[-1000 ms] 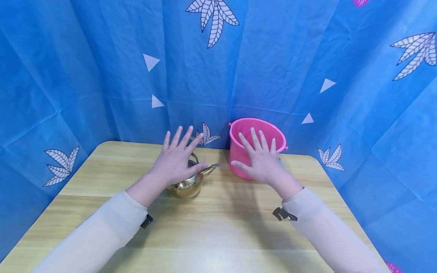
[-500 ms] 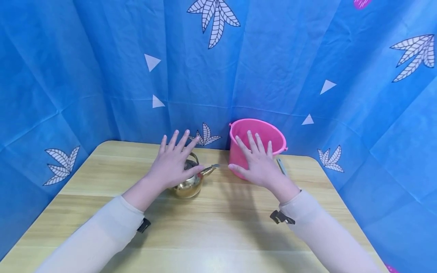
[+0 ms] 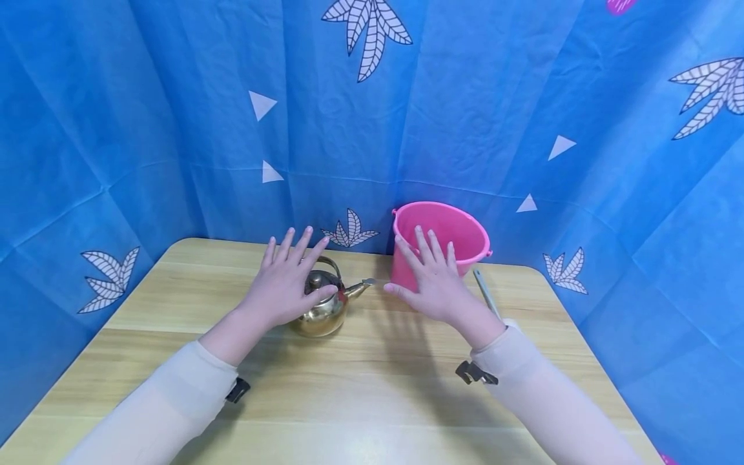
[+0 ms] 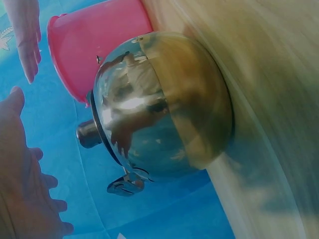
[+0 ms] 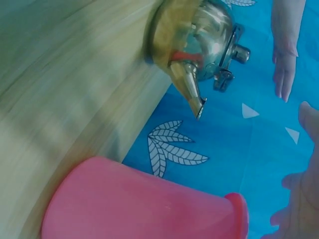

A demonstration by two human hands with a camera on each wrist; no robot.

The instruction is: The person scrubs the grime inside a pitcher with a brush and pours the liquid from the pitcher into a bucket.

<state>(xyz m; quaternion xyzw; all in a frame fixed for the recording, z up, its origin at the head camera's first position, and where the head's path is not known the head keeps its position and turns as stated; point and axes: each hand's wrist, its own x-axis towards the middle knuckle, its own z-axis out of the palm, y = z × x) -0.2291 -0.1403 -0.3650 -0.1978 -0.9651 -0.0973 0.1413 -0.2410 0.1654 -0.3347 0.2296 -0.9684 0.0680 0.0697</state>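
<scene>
My left hand, fingers straight and spread, is held in the air above a shiny gold kettle and hides part of it. The kettle stands upright with its spout pointing right toward a pink bucket. Over the table in front of the bucket hovers my right hand, also spread, covering part of the bucket's front. In the left wrist view the kettle is apart from the left hand. The right wrist view has the bucket below the right hand, not touching it.
A thin grey-green stick-like thing lies right of the bucket, partly behind the right arm. The wooden table ends at a blue patterned curtain at the back and sides. Black clips sit on both sleeves.
Both hands have drawn slightly back toward the person, the left one also shifting left. More of the kettle's lid and handle and of the grey-green stick now shows. Kettle and bucket stay put.
</scene>
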